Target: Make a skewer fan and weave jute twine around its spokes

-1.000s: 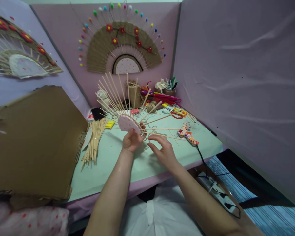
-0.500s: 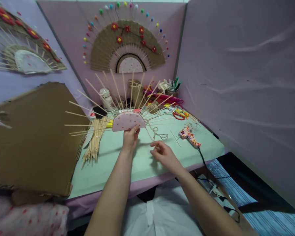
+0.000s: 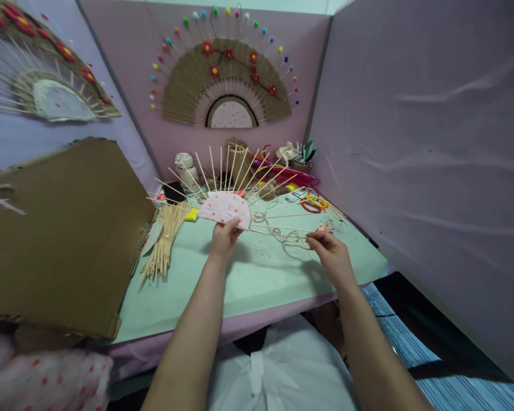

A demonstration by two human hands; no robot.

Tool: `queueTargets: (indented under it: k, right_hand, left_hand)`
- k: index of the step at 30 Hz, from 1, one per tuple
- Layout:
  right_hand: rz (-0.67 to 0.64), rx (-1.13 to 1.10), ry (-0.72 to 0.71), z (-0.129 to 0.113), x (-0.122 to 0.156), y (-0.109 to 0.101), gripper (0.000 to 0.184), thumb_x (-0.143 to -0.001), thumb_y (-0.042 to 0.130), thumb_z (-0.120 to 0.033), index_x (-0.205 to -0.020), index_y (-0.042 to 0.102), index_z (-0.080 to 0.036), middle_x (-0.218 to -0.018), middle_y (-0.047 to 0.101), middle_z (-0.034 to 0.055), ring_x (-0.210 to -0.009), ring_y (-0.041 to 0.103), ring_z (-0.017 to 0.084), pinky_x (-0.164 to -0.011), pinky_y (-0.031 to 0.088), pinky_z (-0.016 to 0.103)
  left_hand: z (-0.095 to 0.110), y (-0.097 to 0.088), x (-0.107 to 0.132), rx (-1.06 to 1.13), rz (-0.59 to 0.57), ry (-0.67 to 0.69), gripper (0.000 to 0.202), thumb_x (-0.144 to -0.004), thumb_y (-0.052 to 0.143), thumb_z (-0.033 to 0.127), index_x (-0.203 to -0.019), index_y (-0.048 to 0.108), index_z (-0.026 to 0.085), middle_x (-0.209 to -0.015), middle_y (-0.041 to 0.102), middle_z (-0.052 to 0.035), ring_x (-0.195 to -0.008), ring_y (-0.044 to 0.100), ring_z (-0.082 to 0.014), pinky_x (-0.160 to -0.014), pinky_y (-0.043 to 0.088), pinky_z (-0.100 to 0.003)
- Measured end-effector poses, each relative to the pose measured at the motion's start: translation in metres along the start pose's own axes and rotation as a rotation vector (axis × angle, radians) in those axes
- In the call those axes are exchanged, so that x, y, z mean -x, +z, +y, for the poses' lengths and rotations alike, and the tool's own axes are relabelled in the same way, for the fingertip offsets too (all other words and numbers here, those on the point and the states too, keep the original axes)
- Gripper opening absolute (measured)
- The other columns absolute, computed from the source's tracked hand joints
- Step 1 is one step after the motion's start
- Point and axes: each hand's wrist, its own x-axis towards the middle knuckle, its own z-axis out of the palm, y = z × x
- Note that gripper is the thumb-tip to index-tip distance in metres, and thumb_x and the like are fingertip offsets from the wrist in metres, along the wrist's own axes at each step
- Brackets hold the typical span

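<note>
With the left hand [image 3: 225, 238], clamps the straight edge of the fan [image 3: 223, 206] toward its right end, with thumb on the spotted face and other fingers behind or beneath. Holds it over the middle of the counter [image 3: 261, 288], apparently lifted, judging by the shadow underneath. Seems to grip low so as to leave the rounded rim and the sticks [image 3: 212, 168] free. With the right hand [image 3: 328, 249], pinches the twine [image 3: 278, 233] between closed fingertips, out to the right of the fan — perhaps to draw a straight run apart from its loose loops; no telling if lying on the counter or hanging above. Has the stick bundle [image 3: 165, 237] to the left and the scissors [image 3: 312, 203] to the right rear, likely set aside to leave room in the middle. As for direction, points the rounded side of the fan forward, toward the rear panel [image 3: 274, 135], with sticks spread like rays to both sides. Runs longest along the straight edge — roughly left to right, with right end slightly lower and nearer.
</note>
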Motion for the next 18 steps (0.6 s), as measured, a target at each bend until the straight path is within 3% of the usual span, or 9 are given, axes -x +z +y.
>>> queueTargets:
  k: [6, 11, 18]
  right_hand:
    - [-0.019, -0.103, 0.065, -0.001, -0.001, 0.021, 0.022, -0.067, 0.070, -0.037, -0.078, 0.068, -0.018, -0.075, 0.068, 0.0036, -0.067, 0.059, 0.016, -0.064, 0.046, 0.030]
    - [-0.039, -0.043, 0.020, -0.006, -0.014, 0.064, 0.026, -0.069, 0.066, -0.042, -0.075, 0.068, -0.017, -0.074, 0.069, 0.0054, -0.068, 0.060, 0.018, -0.062, 0.046, 0.029]
    - [-0.011, -0.068, 0.023, 0.008, -0.039, 0.118, 0.025, -0.070, 0.061, -0.042, -0.070, 0.063, -0.018, -0.065, 0.064, 0.0025, -0.060, 0.056, 0.015, -0.057, 0.044, 0.027]
  left_hand:
    - [0.006, 0.005, 0.008, 0.084, -0.029, -0.108, 0.026, -0.057, 0.077, 0.019, -0.076, 0.059, 0.017, -0.061, 0.062, 0.0048, -0.052, 0.055, -0.0072, -0.060, 0.047, -0.024]
    - [0.011, 0.016, 0.033, 0.106, -0.014, -0.275, 0.019, -0.061, 0.073, 0.021, -0.072, 0.057, 0.017, -0.058, 0.062, 0.0028, -0.049, 0.056, -0.0089, -0.058, 0.049, -0.026]
    - [0.012, 0.028, 0.066, 0.152, -0.050, -0.426, 0.016, -0.064, 0.070, 0.019, -0.078, 0.062, 0.017, -0.067, 0.067, -0.0006, -0.055, 0.060, -0.0113, -0.060, 0.051, -0.028]
